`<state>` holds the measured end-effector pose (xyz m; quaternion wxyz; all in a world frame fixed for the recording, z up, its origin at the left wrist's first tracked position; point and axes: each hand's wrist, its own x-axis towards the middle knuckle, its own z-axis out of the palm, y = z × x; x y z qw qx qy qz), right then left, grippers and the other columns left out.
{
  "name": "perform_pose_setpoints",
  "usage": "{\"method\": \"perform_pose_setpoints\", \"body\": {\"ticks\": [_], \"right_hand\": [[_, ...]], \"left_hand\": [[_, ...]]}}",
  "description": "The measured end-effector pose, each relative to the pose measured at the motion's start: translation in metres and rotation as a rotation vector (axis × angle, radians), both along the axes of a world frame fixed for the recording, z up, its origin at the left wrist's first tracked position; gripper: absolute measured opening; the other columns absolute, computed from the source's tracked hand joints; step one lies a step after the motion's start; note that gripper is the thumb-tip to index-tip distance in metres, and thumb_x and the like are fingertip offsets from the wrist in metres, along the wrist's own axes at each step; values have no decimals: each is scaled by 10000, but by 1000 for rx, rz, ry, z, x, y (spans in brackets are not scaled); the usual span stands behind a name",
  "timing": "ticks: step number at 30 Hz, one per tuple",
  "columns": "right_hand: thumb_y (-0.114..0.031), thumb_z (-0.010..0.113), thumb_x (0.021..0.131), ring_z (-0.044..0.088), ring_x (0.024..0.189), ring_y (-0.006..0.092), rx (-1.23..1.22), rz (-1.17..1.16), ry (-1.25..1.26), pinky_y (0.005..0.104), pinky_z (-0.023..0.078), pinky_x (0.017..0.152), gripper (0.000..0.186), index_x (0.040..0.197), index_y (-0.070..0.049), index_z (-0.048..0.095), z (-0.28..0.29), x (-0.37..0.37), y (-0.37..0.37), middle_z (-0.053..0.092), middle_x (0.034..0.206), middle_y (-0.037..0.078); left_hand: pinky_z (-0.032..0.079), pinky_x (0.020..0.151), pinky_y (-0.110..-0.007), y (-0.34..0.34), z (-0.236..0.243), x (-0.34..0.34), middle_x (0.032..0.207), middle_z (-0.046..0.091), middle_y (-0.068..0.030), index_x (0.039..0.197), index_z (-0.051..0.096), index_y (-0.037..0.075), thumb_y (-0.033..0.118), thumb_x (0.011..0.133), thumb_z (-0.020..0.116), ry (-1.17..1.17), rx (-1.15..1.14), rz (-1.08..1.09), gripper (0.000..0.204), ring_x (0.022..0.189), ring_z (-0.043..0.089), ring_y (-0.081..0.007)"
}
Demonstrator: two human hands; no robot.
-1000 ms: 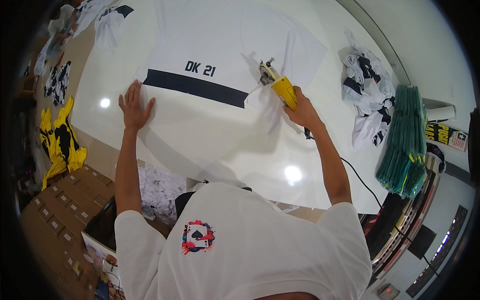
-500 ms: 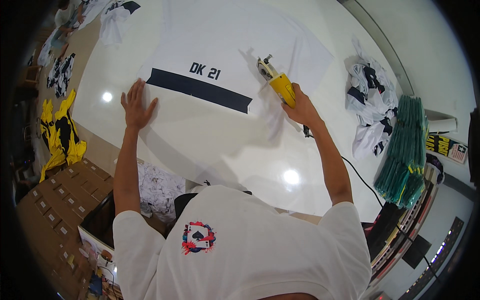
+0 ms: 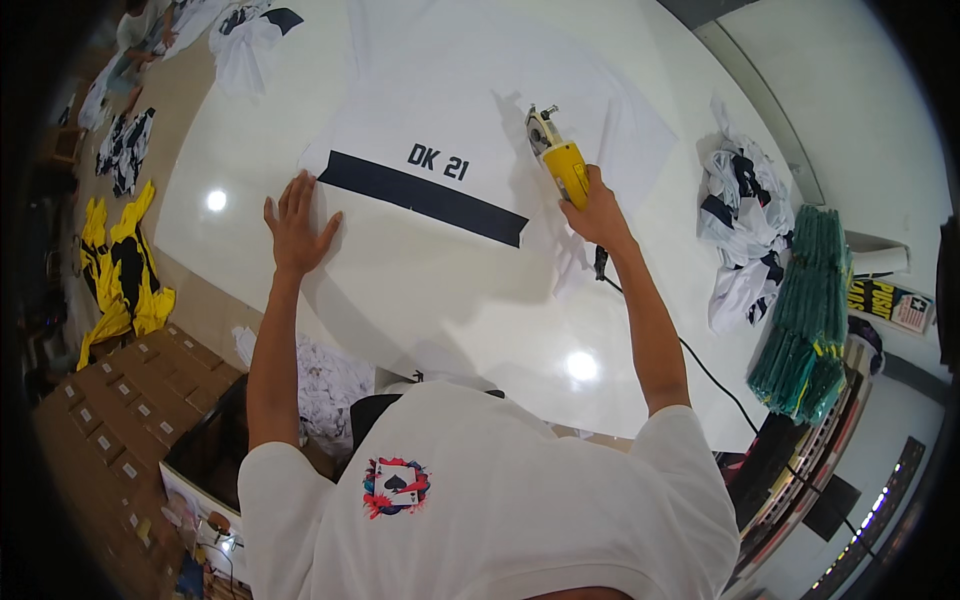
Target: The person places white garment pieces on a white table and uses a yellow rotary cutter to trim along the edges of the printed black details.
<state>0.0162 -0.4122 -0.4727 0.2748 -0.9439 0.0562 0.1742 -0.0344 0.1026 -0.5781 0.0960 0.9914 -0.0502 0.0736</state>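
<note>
A large white fabric piece (image 3: 470, 90) with dark printed characters and a dark navy band (image 3: 422, 198) along its near edge lies spread on the white table. My left hand (image 3: 300, 228) rests palm down with its fingers apart, fingertips beside the band's left end. In my right hand (image 3: 604, 212) is a yellow electric rotary fabric cutter (image 3: 566, 172), gripped around its body. Its round blade head points away from me, over the fabric to the right of the printing. Behind the hand, a black power cord (image 3: 715, 375) runs off across the table.
Crumpled white and navy garments (image 3: 742, 215) lie on the table's right side, near a stack of green plastic-wrapped packs (image 3: 805, 310). Brown cartons (image 3: 130, 430) stand at lower left, below yellow and black garments (image 3: 128, 270). Another person (image 3: 135, 35) is at far left.
The fabric with its band, and my left hand, have shifted right and a little nearer in the view. My right hand keeps hold of the cutter, nearly in the same place.
</note>
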Motion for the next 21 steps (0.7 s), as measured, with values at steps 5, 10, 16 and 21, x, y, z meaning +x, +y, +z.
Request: {"method": "perform_pose_setpoints", "body": {"ticks": [5, 10, 16, 21], "right_hand": [[-237, 712, 852, 683, 1036, 532, -46, -42, -24, 541, 563, 901, 680, 1380, 38, 384, 2, 18, 25, 679, 1118, 378], [-244, 720, 852, 695, 1007, 534, -83, -82, -88, 535, 580, 861, 647, 1335, 35, 393, -3, 34, 45, 677, 1093, 394], [-275, 715, 843, 690, 1025, 542, -52, -126, -116, 543, 573, 878, 661, 1317, 45, 384, -14, 54, 57, 674, 1093, 400], [-301, 758, 839, 719, 980, 507, -119, -161, -147, 513, 586, 846, 764, 1387, 61, 367, -25, 75, 68, 689, 1067, 374]], "left_hand": [[110, 1258, -624, 1, 5, 1, 1676, 377, -35, 1595, 413, 135, 547, 956, 654, -12, -12, -9, 797, 1541, 336, -241], [102, 1252, -637, 3, 7, 3, 1671, 384, -47, 1584, 427, 115, 541, 951, 659, 26, -35, -2, 797, 1533, 349, -248], [94, 1246, -652, 5, 8, 6, 1664, 391, -62, 1575, 435, 94, 540, 946, 658, 30, -84, -9, 803, 1529, 357, -257], [89, 1242, -658, 8, 10, 7, 1656, 399, -80, 1564, 447, 65, 532, 944, 664, 48, -99, -11, 806, 1528, 360, -263]]}}
